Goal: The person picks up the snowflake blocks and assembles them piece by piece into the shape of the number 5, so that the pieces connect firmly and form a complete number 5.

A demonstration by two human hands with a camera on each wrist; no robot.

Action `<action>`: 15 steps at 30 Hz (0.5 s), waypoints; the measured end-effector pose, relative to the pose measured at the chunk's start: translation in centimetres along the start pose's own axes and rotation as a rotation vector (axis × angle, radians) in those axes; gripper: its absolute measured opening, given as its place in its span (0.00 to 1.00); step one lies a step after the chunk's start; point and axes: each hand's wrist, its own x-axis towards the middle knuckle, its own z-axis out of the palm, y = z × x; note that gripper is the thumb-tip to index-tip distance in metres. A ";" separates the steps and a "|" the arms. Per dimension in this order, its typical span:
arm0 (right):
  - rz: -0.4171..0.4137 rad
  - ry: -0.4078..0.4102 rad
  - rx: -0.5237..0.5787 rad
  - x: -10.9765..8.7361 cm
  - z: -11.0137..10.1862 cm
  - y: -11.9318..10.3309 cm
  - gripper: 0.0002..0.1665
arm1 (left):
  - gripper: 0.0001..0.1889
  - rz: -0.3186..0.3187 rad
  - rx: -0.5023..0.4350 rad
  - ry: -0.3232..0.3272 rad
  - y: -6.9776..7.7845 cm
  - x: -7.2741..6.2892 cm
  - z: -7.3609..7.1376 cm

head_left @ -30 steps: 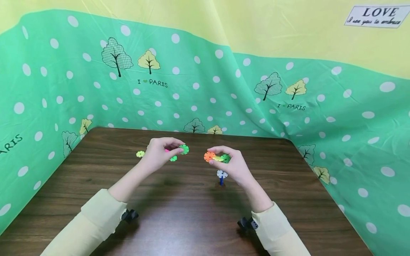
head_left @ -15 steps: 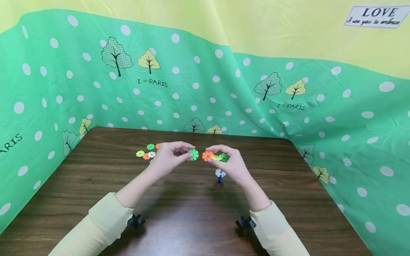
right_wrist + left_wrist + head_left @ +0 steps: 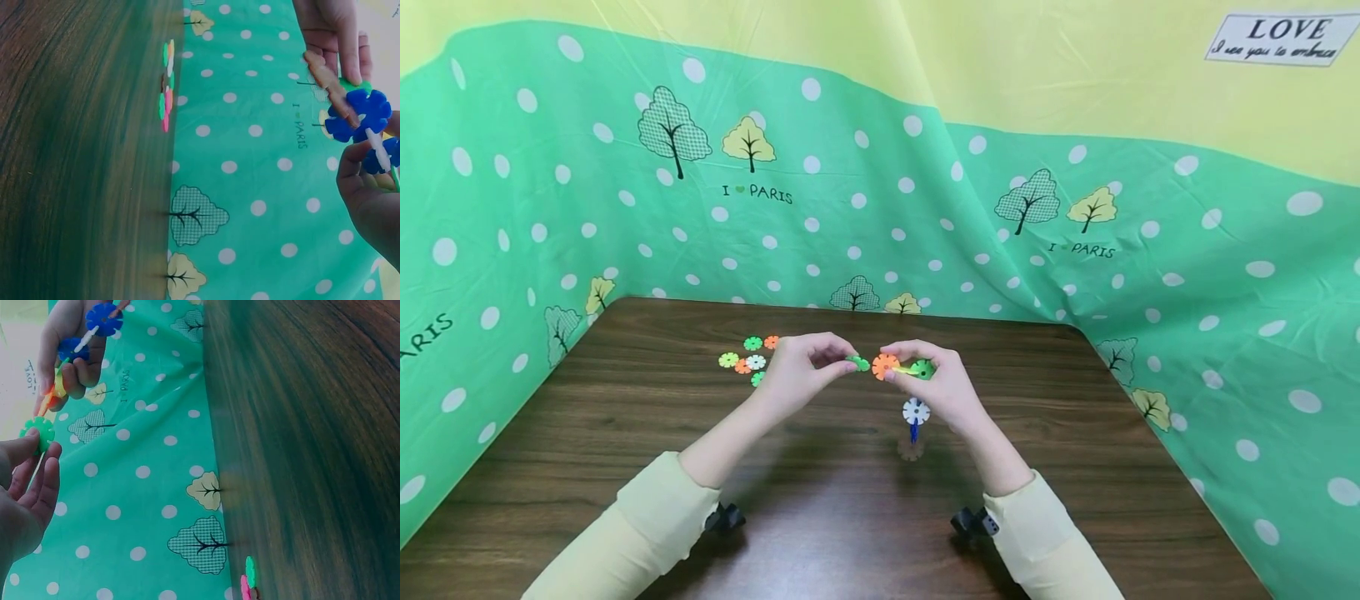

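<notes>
My left hand (image 3: 797, 371) pinches a green snowflake disc (image 3: 861, 364) between thumb and fingers, its slotted rim turned nearly edge-on in the head view. Close to its right, my right hand (image 3: 946, 387) grips a chain of interlocked snowflake discs above the table. An orange disc (image 3: 885, 367) forms the chain's left end, followed by yellow and green ones. Below the hand hang a white disc (image 3: 916, 411), a blue disc (image 3: 104, 320) and a brown disc (image 3: 331, 87). In the left wrist view the green disc (image 3: 42, 432) is right at the orange end.
Loose snowflake discs lie at the back left of the dark wooden table (image 3: 835, 517), among them a yellow-green disc (image 3: 728, 360), a white disc (image 3: 756, 362) and a green disc (image 3: 752, 343). My left hand hides part of this group. A patterned cloth (image 3: 850, 225) hangs behind.
My left hand has moved right, bringing the green disc close to the orange one and uncovering loose discs. The green disc has turned from face-on to nearly edge-on. The chain's lower end has tilted.
</notes>
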 end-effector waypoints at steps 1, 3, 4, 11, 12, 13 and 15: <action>0.002 0.001 0.005 0.0 0.0 0.0 0.16 | 0.05 0.013 0.005 0.004 0.0 0.0 0.1; 0.008 0.002 0.016 0.0 0.0 0.0 0.16 | 0.04 0.041 0.017 0.013 -0.1 0.0 0.2; 0.011 0.002 0.021 0.0 0.1 0.0 0.16 | 0.05 0.056 0.018 0.018 -0.1 0.0 0.3; 0.016 -0.008 0.024 0.0 0.2 0.1 0.16 | 0.06 0.147 -0.001 0.063 -0.1 -0.2 0.7; 0.015 -0.009 0.023 0.0 0.2 0.1 0.16 | 0.07 0.157 -0.006 0.069 -0.1 -0.2 0.8; 0.012 -0.012 0.023 0.0 0.2 0.1 0.16 | 0.07 0.166 -0.012 0.076 -0.1 -0.2 0.9; 0.010 -0.014 0.022 0.0 0.2 0.1 0.16 | 0.07 0.181 -0.022 0.091 -0.1 -0.2 1.0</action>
